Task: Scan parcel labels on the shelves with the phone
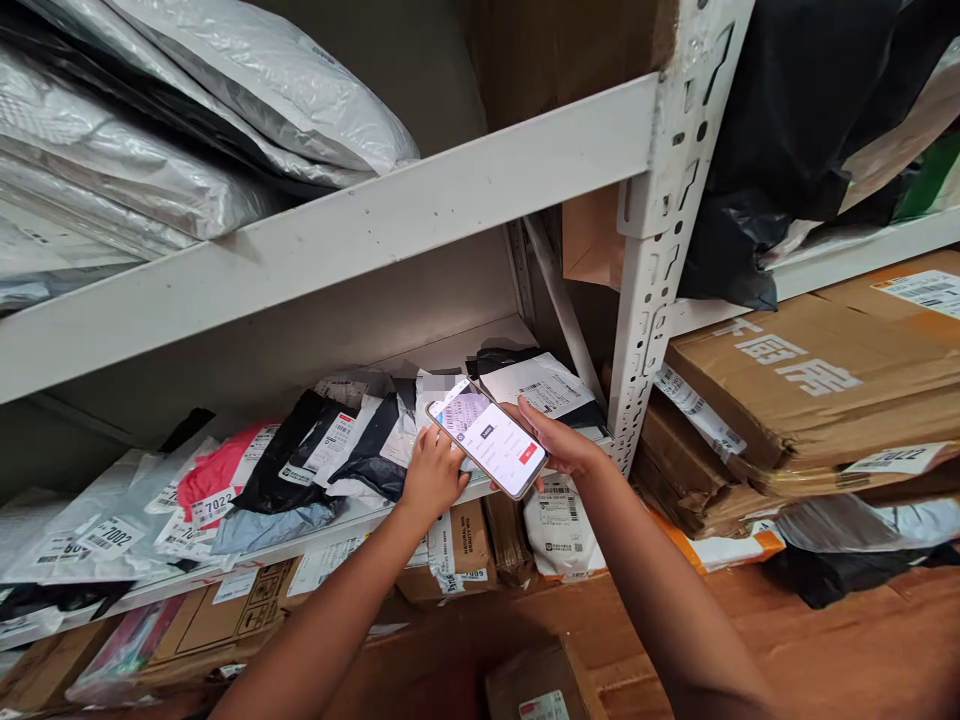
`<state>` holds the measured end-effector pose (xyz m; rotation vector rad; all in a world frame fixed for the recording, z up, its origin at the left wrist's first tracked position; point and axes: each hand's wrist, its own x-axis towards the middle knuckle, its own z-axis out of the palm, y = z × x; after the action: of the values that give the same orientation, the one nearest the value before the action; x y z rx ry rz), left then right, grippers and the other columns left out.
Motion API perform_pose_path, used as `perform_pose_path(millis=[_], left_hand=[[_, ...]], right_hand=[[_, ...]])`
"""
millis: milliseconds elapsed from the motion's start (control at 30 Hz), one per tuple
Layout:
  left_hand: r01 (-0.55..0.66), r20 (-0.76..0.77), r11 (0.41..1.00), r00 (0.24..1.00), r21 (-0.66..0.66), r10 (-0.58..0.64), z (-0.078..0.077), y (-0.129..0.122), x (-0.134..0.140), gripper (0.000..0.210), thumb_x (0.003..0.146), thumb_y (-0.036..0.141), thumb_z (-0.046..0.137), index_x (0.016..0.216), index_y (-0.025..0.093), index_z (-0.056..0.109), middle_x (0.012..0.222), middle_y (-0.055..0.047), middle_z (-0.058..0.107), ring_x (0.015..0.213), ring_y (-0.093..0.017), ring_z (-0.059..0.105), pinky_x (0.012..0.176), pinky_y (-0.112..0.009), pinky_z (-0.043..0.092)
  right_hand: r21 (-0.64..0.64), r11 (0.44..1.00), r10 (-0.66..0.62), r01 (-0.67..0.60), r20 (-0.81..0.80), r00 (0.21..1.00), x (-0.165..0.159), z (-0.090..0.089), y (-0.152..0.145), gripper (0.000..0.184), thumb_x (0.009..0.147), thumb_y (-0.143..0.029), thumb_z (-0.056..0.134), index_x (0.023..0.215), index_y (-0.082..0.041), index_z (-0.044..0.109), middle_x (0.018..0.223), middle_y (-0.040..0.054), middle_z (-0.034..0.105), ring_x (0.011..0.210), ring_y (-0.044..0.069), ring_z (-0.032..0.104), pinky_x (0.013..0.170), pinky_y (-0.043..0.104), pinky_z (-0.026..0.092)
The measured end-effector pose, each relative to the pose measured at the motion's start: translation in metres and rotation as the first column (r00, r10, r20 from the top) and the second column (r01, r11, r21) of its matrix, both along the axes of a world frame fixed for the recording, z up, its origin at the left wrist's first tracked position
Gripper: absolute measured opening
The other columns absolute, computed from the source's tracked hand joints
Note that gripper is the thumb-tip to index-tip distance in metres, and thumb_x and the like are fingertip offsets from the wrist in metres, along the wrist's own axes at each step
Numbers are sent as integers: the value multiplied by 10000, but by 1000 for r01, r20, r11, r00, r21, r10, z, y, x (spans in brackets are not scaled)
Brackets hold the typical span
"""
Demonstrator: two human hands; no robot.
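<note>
My right hand holds a smartphone flat, its lit screen showing a white app page with a red button. It hovers over the middle shelf of a white metal rack. My left hand reaches under the phone's left end and rests on a white parcel lying on the lower shelf board. Beside it sit a black mailer bag, a pink mailer labelled 7022 and grey bags with printed labels.
Silver mailer bags pile on the top shelf. A white slotted upright divides the racks. Right of it lie flattened cardboard boxes and black bags. Below the shelf stand small cartons on a wooden floor.
</note>
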<state>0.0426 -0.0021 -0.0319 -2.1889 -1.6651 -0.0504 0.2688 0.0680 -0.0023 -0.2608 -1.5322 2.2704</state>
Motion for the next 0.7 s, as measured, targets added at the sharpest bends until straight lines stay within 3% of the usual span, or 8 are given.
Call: perform_pose_path(millis=[167, 233, 333, 400, 467, 700], left_hand=[[5, -19, 1000, 1000, 13, -5, 0, -1, 0, 401, 795, 381, 674, 1138, 174, 672, 1209, -147, 584, 1208, -356, 409, 1106, -488, 281], [7, -21, 1000, 1000, 18, -6, -1, -1, 0, 419, 798, 401, 674, 1149, 172, 672, 1226, -153, 578, 1222, -361, 402, 1110, -489, 274], [16, -21, 1000, 1000, 12, -15, -2, -1, -2, 439, 804, 395, 667, 1182, 170, 661, 1266, -157, 564, 1256, -361, 384, 1126, -494, 245], [26, -23, 1000, 999, -8, -26, -4, 0, -3, 458, 814, 383, 652, 1217, 165, 645, 1285, -158, 562, 1272, -357, 378, 1137, -503, 218], [26, -28, 999, 999, -34, -27, -5, 1, -4, 481, 816, 378, 646, 1243, 157, 634, 1286, -164, 569, 1268, -362, 386, 1135, -519, 208], [20, -48, 998, 999, -61, -23, -7, 3, -3, 456, 853, 354, 585, 1265, 162, 624, 1267, -166, 597, 1202, -375, 438, 1068, -541, 267]], right_hand=[[-2, 1000, -15, 15, 8, 1000, -1, -2, 0, 660, 950, -686, 200, 1457, -273, 293, 1101, 129, 698, 726, 241, 735, 328, 181, 440], [8, 999, -35, 35, -5, 999, -1, -4, -1, 653, 937, -675, 313, 1446, -266, 314, 1053, 120, 705, 696, 231, 726, 333, 184, 449], [82, 996, -38, 42, -43, 998, 1, -8, -3, 798, 803, -452, 708, 1454, -273, 283, 1026, 92, 702, 735, 230, 719, 376, 171, 476], [146, 989, -17, 25, -57, 998, 3, -10, -4, 950, 687, -249, 815, 1458, -280, 261, 1058, 84, 686, 806, 242, 718, 410, 157, 490], [184, 983, -14, 24, -55, 998, 3, -11, -5, 957, 663, -175, 813, 1450, -271, 277, 1072, 83, 672, 825, 239, 713, 426, 152, 496], [214, 977, 2, 5, -31, 1000, 6, -10, -6, 1022, 667, -148, 791, 1497, -248, 205, 1044, 94, 679, 778, 214, 695, 476, 204, 539]])
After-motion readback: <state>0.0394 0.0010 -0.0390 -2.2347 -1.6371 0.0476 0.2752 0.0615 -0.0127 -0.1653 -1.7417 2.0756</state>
